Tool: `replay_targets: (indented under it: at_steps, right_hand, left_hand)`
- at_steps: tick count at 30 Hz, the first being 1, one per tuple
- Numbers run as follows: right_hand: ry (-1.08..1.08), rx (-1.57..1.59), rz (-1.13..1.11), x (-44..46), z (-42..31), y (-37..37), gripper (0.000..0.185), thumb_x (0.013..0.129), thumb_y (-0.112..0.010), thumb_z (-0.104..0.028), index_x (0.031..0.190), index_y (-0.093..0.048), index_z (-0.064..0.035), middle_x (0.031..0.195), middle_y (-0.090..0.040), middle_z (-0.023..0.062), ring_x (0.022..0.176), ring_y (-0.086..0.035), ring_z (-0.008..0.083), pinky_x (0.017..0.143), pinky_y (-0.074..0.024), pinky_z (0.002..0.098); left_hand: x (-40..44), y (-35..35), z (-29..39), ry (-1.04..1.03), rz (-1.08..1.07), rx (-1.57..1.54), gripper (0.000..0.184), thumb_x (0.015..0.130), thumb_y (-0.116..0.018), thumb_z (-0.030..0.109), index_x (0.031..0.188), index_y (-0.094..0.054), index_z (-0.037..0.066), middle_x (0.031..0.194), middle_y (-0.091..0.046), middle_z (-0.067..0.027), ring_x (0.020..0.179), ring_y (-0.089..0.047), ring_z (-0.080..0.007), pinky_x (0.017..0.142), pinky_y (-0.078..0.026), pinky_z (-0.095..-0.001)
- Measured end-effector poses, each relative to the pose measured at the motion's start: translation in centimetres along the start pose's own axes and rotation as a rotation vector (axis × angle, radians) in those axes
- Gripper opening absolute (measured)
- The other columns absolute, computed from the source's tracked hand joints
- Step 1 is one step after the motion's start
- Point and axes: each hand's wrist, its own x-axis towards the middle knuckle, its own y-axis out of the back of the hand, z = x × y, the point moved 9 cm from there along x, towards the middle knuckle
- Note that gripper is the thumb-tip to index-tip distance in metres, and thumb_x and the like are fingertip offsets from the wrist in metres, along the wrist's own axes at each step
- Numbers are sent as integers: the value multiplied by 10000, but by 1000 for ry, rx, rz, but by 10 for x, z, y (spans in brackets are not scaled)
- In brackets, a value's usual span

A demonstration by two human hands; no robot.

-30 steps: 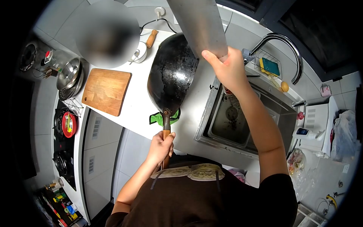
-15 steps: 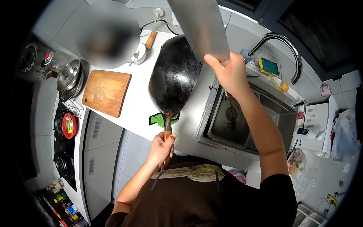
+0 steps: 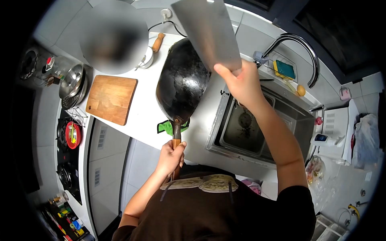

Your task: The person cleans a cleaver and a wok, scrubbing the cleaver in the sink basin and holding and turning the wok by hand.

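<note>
My left hand (image 3: 170,156) is wrapped round the wooden handle of a black wok (image 3: 181,82), which is held tilted over the white counter. My right hand (image 3: 244,83) grips a broad-bladed cleaver (image 3: 209,36), thumb resting against the flat of the blade near its heel. The blade points up and away from me and covers part of the wok's far right edge. Most of the cleaver's handle is hidden in my fist. A green cloth (image 3: 163,127) with a dark border lies beneath the wok's handle end.
At right is a steel sink (image 3: 245,130) with a curved faucet (image 3: 315,60); a sponge (image 3: 284,70) rests behind it. On the left sit a wooden cutting board (image 3: 111,98), a white bowl (image 3: 147,58), metal bowls (image 3: 72,82) and a red basket (image 3: 73,135) by the stove.
The cleaver and my right hand have shifted slightly left, the blade leaning a little more leftward. My left hand still holds the wok's handle. The whole view has moved slightly.
</note>
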Motion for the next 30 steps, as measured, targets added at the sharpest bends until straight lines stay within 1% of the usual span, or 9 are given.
replay_targets:
  at_steps: [3, 8, 11, 12, 14, 15, 17, 21, 30]
  right_hand:
    - [55, -19, 56, 9, -2, 8, 230, 818, -706, -210, 798, -640, 9, 536, -530, 19, 501, -456, 85, 492, -380, 283]
    - [91, -83, 11, -1, -6, 3, 237, 816, -705, -218, 812, -645, 11, 567, -574, 54, 523, -514, 100, 516, -414, 287]
    - [-11, -34, 25, 11, 4, 12, 242, 814, -706, -227, 846, -662, 9, 587, -597, 75, 531, -539, 109, 529, -431, 292]
    - [-6, -33, 26, 9, 5, 11, 242, 814, -706, -227, 846, -662, 9, 587, -597, 75, 531, -539, 109, 529, -431, 292]
    - [100, -21, 23, 0, 0, 6, 237, 818, -703, -226, 843, -664, 6, 563, -568, 59, 506, -501, 104, 510, -413, 290]
    - [100, -22, 22, 1, 0, 6, 237, 818, -703, -226, 843, -664, 6, 563, -568, 59, 506, -501, 104, 510, -413, 290]
    - [151, -100, 43, 4, -4, 11, 244, 823, -701, -229, 815, -650, 9, 543, -529, 32, 486, -450, 99, 490, -388, 291]
    - [48, -107, 12, 10, 3, 13, 251, 831, -694, -238, 825, -645, 8, 530, -499, 24, 476, -412, 89, 473, -366, 287]
    - [18, 6, 19, 10, 2, 8, 216, 847, -677, -215, 906, -665, -7, 573, -530, -4, 497, -414, 70, 492, -371, 269]
  left_hand:
    - [0, 1, -2, 1, -4, 15, 237, 916, -599, 216, 853, -488, 16, 529, -474, -19, 376, -433, -106, 380, -355, -247]
    - [0, 0, -1, -11, -7, 33, 233, 918, -591, 217, 854, -478, 24, 536, -478, -28, 379, -441, -117, 381, -352, -252]
    - [-1, -1, -1, -1, -9, 43, 235, 917, -591, 220, 855, -477, 24, 534, -476, -27, 380, -441, -117, 383, -353, -252]
    - [-2, -1, 1, -12, -8, 72, 237, 917, -590, 222, 856, -476, 23, 533, -477, -27, 381, -443, -118, 384, -354, -252]
    - [-1, 0, 3, -23, -4, 97, 239, 917, -590, 224, 857, -476, 23, 533, -477, -28, 382, -445, -118, 386, -355, -252]
    - [0, 0, 1, -25, -8, 86, 240, 918, -589, 226, 857, -475, 23, 533, -479, -27, 383, -447, -118, 386, -357, -252]
    - [0, -2, 0, -23, -15, 81, 242, 919, -588, 228, 857, -474, 23, 532, -480, -27, 385, -449, -117, 387, -358, -252]
    - [0, -1, 2, -25, 2, 55, 248, 915, -598, 226, 845, -487, 16, 525, -479, -20, 377, -443, -107, 383, -359, -248]
    - [-1, 3, 0, -17, 11, 42, 243, 918, -595, 223, 845, -491, 17, 526, -477, -17, 374, -438, -105, 376, -354, -243]
